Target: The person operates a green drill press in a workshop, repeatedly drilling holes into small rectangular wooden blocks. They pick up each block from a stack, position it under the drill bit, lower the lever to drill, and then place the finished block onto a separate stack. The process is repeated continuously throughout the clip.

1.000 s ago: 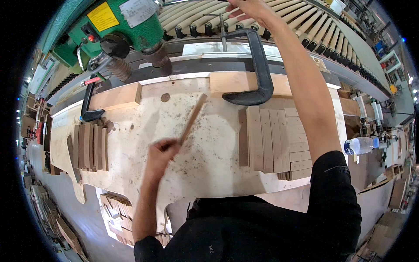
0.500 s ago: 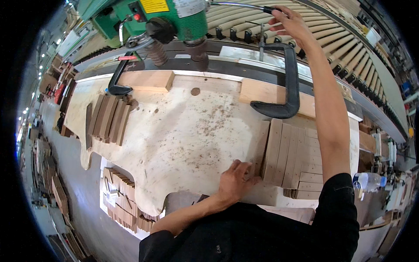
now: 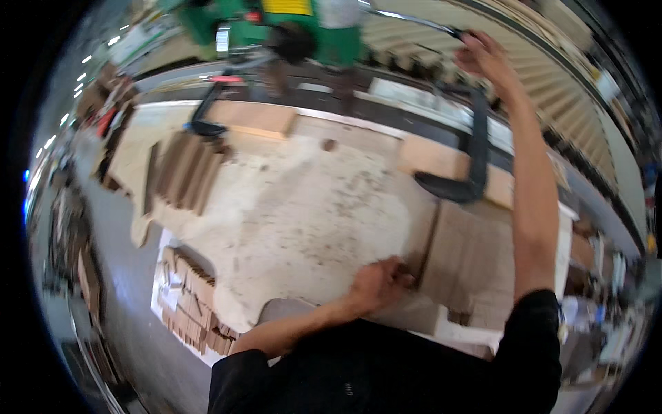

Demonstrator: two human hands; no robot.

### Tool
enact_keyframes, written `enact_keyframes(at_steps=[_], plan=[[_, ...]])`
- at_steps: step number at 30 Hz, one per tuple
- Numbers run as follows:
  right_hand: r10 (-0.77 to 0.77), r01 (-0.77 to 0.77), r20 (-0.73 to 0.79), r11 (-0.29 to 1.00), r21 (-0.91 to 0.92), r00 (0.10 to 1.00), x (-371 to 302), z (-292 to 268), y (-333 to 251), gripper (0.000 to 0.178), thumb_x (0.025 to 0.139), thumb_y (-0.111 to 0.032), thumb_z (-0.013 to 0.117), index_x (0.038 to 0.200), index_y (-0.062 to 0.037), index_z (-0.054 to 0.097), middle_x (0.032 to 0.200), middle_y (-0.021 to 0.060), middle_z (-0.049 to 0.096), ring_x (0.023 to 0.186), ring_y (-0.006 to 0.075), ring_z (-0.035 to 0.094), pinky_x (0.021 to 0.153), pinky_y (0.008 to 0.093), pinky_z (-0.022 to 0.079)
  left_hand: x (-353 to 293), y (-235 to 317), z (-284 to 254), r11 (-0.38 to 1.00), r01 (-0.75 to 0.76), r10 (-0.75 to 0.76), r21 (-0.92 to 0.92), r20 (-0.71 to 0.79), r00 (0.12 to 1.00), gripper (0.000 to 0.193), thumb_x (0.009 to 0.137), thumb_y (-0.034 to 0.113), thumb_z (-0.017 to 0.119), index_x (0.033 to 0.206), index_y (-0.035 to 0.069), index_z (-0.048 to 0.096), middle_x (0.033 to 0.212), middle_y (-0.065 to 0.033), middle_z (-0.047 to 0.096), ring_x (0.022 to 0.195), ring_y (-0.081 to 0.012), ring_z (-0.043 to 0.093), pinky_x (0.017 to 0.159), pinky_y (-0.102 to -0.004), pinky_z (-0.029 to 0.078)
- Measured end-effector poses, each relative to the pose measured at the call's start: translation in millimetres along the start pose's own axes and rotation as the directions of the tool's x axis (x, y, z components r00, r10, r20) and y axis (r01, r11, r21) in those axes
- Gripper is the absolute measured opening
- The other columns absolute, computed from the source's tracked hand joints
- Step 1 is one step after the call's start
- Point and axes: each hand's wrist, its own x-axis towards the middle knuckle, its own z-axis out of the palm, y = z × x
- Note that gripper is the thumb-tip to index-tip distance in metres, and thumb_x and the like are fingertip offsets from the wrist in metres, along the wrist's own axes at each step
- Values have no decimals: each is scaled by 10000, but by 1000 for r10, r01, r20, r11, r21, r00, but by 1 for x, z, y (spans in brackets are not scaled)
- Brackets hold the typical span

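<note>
Nearest me, my black shirt (image 3: pixel 386 366) fills the bottom of the frame. Just above it, right of lower centre, my left hand (image 3: pixel 376 284) has its fingers curled at the near left corner of a close-set group of flat brown wooden strips (image 3: pixel 458 255). Blur hides the fingertips, so I cannot tell whether they grip a strip or only rest against the edge. If I pull at that edge carelessly, neighbouring strips could drag along or the row could skew, since they lie so tightly side by side.

The pale, speckled wooden table (image 3: pixel 303 207) spreads across the middle. A second batch of brown strips (image 3: pixel 183 172) stands left of centre, and more brown strips in a white-edged container (image 3: pixel 189 310) sit at lower left.

Farther off, a black C-shaped clamp (image 3: pixel 477 148) crosses a pale wooden block (image 3: pixel 431 160) right of centre; a smaller black clamp (image 3: pixel 207 128) is at another pale block (image 3: pixel 255 119) at upper left. Were either clamp loose, its block could shift.

At upper right my right hand (image 3: pixel 486 58) is at the black-tipped metal lever (image 3: pixel 414 23) of the green machine (image 3: pixel 338 45); how firmly it closes I cannot tell. A weak hold could let the lever slip. Behind lies a conveyor of pale rollers (image 3: pixel 552 90).
</note>
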Motion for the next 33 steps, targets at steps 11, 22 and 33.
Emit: enact_keyframes(at_steps=[11, 22, 33], plan=[[1, 1, -8, 989, 147, 1000, -9, 9, -16, 262, 982, -308, 535, 1149, -106, 549, 761, 34, 621, 601, 119, 595, 500, 245, 480, 6, 8, 0, 991, -124, 119, -46, -97, 988, 369, 837, 259, 693, 1057, -15, 584, 843, -157, 642, 757, -321, 636, 698, -427, 508], [27, -6, -82, 971, 238, 996, -11, 22, -16, 380, 955, -280, 577, 1278, -84, 536, 803, 69, 646, 652, 149, 637, 559, 283, 527, 21, 24, -4, 996, 84, -84, -1, 18, 996, 366, 810, 174, 699, 1088, 14, 523, 839, -133, 677, 775, -301, 668, 710, -400, 537], [46, -54, -134, 997, -56, 990, -12, 14, -8, 605, 928, -508, 572, 1402, -145, 473, 981, 54, 676, 879, 149, 662, 762, 301, 521, 28, -94, -138, 978, 65, 73, 198, -621, 780, 204, 863, 187, 629, 1026, 82, 692, 963, -158, 675, 857, -342, 656, 756, -412, 527]])
